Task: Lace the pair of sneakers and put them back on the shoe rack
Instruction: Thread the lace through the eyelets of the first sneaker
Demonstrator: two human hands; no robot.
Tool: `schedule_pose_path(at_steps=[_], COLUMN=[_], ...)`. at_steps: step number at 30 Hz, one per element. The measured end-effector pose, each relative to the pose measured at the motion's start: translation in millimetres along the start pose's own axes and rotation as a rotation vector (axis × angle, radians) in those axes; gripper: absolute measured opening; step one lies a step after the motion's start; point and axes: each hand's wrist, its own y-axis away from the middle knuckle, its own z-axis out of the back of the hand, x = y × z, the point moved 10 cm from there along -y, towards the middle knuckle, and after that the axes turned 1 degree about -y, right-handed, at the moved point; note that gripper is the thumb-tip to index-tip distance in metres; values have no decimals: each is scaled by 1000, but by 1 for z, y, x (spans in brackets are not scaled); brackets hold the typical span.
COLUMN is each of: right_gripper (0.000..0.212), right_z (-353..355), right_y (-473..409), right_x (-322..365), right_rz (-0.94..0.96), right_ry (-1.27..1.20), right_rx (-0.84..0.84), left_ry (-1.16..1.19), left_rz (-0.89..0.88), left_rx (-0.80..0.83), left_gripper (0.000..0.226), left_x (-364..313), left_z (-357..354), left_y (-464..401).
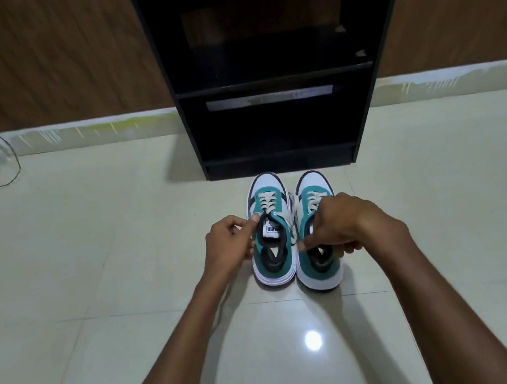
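Observation:
Two teal, white and black sneakers stand side by side on the tiled floor, toes toward the black shoe rack (pixel 269 84). My left hand (pixel 230 244) pinches the upper edge of the left sneaker (pixel 273 254) near its tongue and top lace. My right hand (pixel 339 225) covers the tongue of the right sneaker (pixel 317 267) and grips its collar. Cream laces run across both shoes. The right shoe's tongue is hidden under my hand.
The shoe rack has two open dark shelves and stands against a wood-panelled wall (pixel 44 58). A black cable (pixel 12 168) loops on the floor at the far left. Glossy pale floor tiles (pixel 99 313) surround the shoes on every side.

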Motion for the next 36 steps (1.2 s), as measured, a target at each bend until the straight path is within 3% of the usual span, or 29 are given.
schedule_pose_path(at_steps=[3,5,7,12,17,20,23,25,36], right_gripper=[38,19,20,31,29,25,24,18,8], right_z=[7,11,8,0,6,13,16,25,134], right_y=[-6,-9,-17,-41,-49,-42,-34,-25,21], right_x=[15,27,37,33,29,27,26,33,54], right_rz=[54,105,137,76,118,152,166,199,501], right_ry=[9,-18,-17,110,26,-239,-644,-784,-715], right_rx=[-250,-437,-503,-503,-496,-503,-353,-265,-538], left_ry=[148,108,68,236,390,545,656,671,495], left_rz=[174,192,202,261,127,86,11,-53,-229], left_rx=[-91,-152,-196,-207,-268,-203,-149,-96,98], left_gripper=[49,57,56,19,2,7,17,21,23], left_x=[20,17,11,5,-7,-19,-41,-58,-104], left_z=[-10,-11,-10,-16,-18,-25,-22,-22,-33], left_y=[-3,-4,-7,-20,-12,-2,10,13,10])
